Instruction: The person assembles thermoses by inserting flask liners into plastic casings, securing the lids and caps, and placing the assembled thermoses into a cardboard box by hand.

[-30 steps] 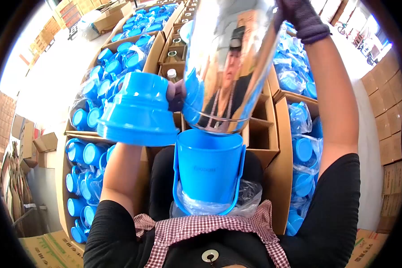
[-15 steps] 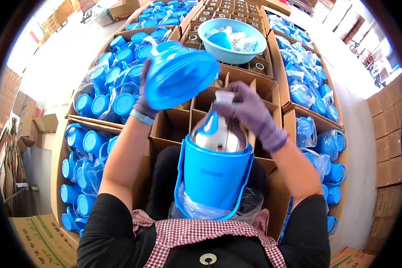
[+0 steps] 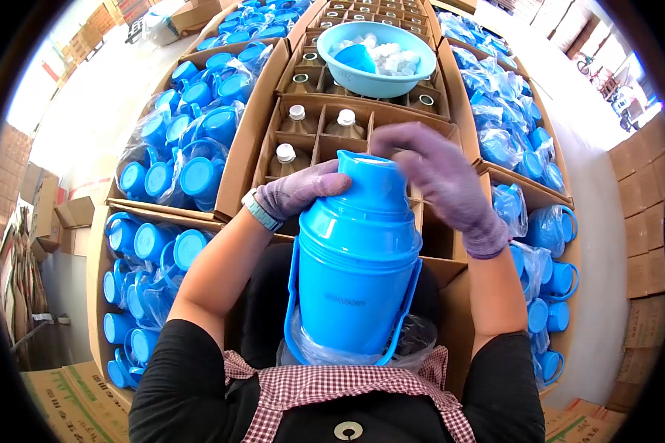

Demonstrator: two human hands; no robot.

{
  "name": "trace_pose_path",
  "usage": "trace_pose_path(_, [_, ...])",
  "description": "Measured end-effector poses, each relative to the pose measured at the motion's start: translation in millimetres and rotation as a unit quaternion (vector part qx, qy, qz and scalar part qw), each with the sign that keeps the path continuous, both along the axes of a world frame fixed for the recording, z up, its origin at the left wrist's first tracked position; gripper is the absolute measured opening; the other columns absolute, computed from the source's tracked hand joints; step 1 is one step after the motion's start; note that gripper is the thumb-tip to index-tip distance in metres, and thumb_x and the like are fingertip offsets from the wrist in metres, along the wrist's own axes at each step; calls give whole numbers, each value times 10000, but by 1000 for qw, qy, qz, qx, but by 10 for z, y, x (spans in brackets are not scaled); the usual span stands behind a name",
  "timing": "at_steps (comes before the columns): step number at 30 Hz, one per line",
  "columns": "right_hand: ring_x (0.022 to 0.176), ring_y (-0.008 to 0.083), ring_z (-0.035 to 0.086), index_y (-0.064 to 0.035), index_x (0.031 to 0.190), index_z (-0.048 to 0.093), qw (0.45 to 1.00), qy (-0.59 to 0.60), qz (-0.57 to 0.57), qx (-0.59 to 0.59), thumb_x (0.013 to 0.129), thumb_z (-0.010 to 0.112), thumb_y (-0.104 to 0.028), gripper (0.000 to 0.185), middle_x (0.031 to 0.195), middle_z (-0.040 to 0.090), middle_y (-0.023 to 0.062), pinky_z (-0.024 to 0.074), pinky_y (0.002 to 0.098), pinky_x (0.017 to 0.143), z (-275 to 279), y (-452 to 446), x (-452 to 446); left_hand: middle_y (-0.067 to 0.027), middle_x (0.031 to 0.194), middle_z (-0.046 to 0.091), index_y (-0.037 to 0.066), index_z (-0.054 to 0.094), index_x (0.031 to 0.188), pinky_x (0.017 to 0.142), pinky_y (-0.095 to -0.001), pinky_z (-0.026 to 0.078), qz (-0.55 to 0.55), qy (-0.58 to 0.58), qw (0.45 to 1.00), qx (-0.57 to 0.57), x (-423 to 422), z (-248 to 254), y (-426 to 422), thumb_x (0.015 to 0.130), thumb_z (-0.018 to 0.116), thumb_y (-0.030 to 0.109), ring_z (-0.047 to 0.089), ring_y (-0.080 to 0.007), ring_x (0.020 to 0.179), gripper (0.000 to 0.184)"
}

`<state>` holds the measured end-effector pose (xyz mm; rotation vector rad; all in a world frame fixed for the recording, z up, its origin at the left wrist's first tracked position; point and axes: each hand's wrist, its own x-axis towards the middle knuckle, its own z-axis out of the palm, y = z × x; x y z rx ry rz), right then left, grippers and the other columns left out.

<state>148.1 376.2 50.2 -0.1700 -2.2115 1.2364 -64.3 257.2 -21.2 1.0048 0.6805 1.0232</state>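
Note:
A blue thermos [image 3: 355, 295] stands upright between my knees, its handle hanging down at the sides and clear plastic round its base. The blue spouted top [image 3: 358, 210] sits over its body and covers the silvery liner. My left hand [image 3: 303, 190], in a purple-grey glove, grips this top at the left of its neck, the thumb lying against it. My right hand [image 3: 440, 177], gloved too and slightly blurred, is raised just right of the spout, fingers curved and apart, holding nothing. Whether its fingertips touch the top I cannot tell.
Ahead is a divided carton [image 3: 273, 136] with several white-capped liners [image 3: 346, 122]. A light-blue basin [image 3: 377, 83] with white caps and a blue cup rests on the carton behind. Cartons of blue jugs and lids [image 3: 199, 177] flank both sides, with bagged blue pieces [image 3: 499, 148] at right.
The blue top, held up at the left before, now sits on the thermos over the liner. My left hand came down with it. My right hand left the liner's neck and rose slightly rightward.

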Motion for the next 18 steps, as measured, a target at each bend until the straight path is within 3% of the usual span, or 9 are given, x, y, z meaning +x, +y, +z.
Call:
trace_pose_path(3, [996,255,731,-30,1218,668,985,-80,-37,150,976,688,-450,486,1056,723,142,573,366,848,19,-140,-135,-181,1554,452,-9,293,1587,1176,-453,406,16,50,999,-11,-40,62,-73,676,819,762,493,-294,1404,1305])
trace_pose_path(4, [1122,218,682,-13,1302,617,991,-86,-41,99,959,680,-549,639,1073,739,124,519,339,963,55,-237,-127,-180,1561,442,-10,277,1595,1177,-452,403,20,61,998,-4,-61,87,-108,664,821,770,480,-294,1415,1331])
trace_pose_path(6, [1068,225,703,-7,1338,580,998,15,-25,59,930,688,-602,729,1066,743,132,540,350,936,138,-346,-77,-178,1580,411,-12,230,1614,1184,-447,388,3,60,998,6,-35,225,-185,647,823,782,438,-293,1447,1385])
trace_pose_path(9, [1036,257,720,-15,1397,523,997,17,-53,46,875,732,-624,829,1055,740,153,559,388,924,-5,-325,-36,-164,1504,490,11,285,1593,1147,-426,432,35,42,999,5,65,190,-312,758,804,696,517,-275,1365,1199])
trace_pose_path(11, [1009,276,731,-33,1379,543,996,-18,-87,27,864,799,-519,754,1041,739,150,574,402,894,-113,-320,-64,-165,1516,479,14,275,1598,1154,-428,424,64,56,996,-11,156,208,-399,789,783,684,507,-275,1375,1167])
trace_pose_path(13, [1113,300,688,-40,1411,509,994,-19,-88,68,808,854,-469,817,1158,694,170,546,425,959,-44,-467,16,-173,1571,425,6,229,1618,1186,-445,386,79,99,992,-15,137,245,-422,770,762,723,456,-288,1431,1232])
trace_pose_path(15, [1175,311,656,-43,1422,493,992,7,-83,93,787,870,-447,842,1245,652,185,528,435,992,48,-677,72,-170,1519,474,11,270,1595,1142,-425,435,86,112,990,-3,132,219,-480,834,750,650,514,-271,1366,1103])
trace_pose_path(16, [1272,311,590,-50,1470,435,993,-53,-76,73,783,872,-483,922,1372,564,193,490,451,1051,-23,-662,100,-171,1486,503,11,302,1576,1118,-416,459,95,101,990,-14,145,233,-512,859,753,607,541,-261,1331,1035])
trace_pose_path(18, [1313,305,552,-61,1510,386,998,-32,-46,-24,774,872,-522,995,1410,533,187,453,458,1096,-259,-567,86,-170,1415,558,1,364,1531,1066,-394,504,137,140,980,-23,167,282,-559,888,749,560,588,-243,1255,935])
